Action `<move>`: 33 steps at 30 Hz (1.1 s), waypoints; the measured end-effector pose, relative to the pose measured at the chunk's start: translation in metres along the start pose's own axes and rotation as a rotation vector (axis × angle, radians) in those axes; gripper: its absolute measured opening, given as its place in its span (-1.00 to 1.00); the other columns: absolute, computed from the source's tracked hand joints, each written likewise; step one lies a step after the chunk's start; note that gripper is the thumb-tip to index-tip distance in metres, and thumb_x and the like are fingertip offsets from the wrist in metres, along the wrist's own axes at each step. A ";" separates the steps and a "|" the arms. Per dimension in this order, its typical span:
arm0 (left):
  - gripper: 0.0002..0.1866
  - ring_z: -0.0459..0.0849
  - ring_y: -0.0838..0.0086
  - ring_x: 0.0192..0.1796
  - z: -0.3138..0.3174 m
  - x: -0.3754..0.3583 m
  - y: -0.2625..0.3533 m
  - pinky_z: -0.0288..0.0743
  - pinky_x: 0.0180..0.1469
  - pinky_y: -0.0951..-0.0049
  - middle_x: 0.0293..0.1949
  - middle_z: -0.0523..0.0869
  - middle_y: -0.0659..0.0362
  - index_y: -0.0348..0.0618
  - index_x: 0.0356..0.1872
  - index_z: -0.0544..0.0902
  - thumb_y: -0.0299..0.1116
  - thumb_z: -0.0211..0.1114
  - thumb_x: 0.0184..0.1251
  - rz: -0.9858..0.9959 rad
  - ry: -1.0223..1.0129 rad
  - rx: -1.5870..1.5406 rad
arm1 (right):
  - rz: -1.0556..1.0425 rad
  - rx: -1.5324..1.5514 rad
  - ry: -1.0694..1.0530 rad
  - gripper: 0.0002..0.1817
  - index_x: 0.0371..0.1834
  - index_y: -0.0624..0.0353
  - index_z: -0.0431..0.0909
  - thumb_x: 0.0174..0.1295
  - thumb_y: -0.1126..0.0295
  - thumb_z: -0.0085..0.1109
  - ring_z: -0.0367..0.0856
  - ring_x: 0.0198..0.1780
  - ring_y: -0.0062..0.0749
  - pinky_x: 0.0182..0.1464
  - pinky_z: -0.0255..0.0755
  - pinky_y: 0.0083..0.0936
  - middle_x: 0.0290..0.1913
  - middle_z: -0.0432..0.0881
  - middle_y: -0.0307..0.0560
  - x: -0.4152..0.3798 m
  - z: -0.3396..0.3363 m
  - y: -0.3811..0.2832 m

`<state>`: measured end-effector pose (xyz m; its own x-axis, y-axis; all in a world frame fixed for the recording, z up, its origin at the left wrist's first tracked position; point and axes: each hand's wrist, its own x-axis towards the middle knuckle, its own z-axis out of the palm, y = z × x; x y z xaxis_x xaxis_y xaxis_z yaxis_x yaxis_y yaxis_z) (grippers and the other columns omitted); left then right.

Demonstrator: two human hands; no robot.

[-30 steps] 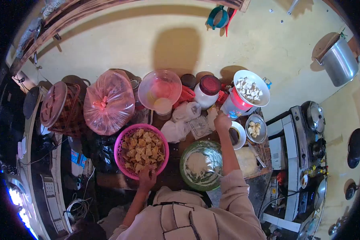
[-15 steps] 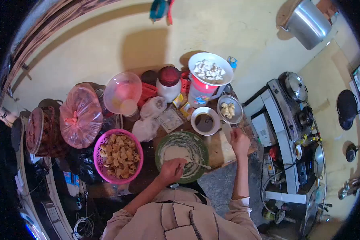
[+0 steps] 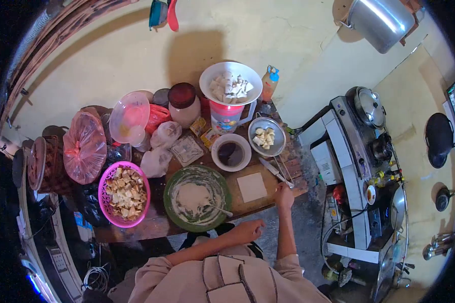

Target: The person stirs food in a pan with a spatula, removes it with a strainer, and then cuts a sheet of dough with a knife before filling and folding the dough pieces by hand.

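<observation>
My left hand is in front of my body, fingers curled, with nothing visible in it. It is right of the green bowl, where a spoon leans in white batter. My right hand is closed at the table's right edge, by the ends of a knife and a strainer handle. What its fingers hold, if anything, is hidden. A square pale sheet lies flat between the bowl and my right hand. Whitish chunks sit in the strainer.
A pink basket of brown and pale pieces stands left. Behind are a white bowl of dark liquid, a jug topped by a white bowl, a red-lidded jar and plastic bags. A stove stands right.
My left hand has left the green bowl, moving right and toward my body. My right hand is lower and closer in. The view has shifted, and the pale sheet now shows flat on the table.
</observation>
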<state>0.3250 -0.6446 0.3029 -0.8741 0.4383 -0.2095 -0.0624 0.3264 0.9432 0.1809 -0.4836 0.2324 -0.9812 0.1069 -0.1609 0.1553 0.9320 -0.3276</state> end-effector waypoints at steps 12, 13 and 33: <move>-0.30 0.01 -0.03 0.23 0.041 0.057 -0.080 -0.08 0.24 0.10 0.16 0.08 -0.19 -0.36 0.10 0.16 -0.27 0.20 -0.10 -0.097 0.373 0.515 | -0.527 -0.240 0.318 -0.65 -0.03 0.21 0.31 0.06 0.47 -0.17 0.34 -0.05 -0.07 -0.07 0.22 -0.20 -0.13 0.40 0.10 0.026 0.012 0.019; -0.29 0.00 -0.02 0.24 0.039 0.056 -0.075 -0.09 0.24 0.09 0.17 0.08 -0.17 -0.35 0.11 0.15 -0.25 0.19 -0.09 -0.070 0.367 0.578 | -0.549 -0.232 0.332 -0.67 -0.06 0.22 0.31 0.06 0.46 -0.15 0.35 -0.07 -0.07 -0.10 0.23 -0.22 -0.15 0.40 0.09 0.029 0.019 0.026; -0.29 0.03 0.11 0.27 0.029 0.050 -0.087 -0.15 0.27 0.11 0.22 0.08 -0.06 -0.34 0.16 0.12 -0.24 0.14 -0.04 -0.076 0.446 0.753 | -0.324 0.412 -0.103 -0.67 -0.30 0.31 0.35 0.28 0.24 -0.32 0.46 -0.46 0.17 -0.47 0.28 -0.08 -0.54 0.47 0.27 -0.069 0.071 0.006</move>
<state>0.3003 -0.6270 0.2027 -0.9971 0.0765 0.0038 0.0690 0.8760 0.4774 0.2583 -0.5100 0.1751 -0.9731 -0.2179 -0.0746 -0.1013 0.6957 -0.7111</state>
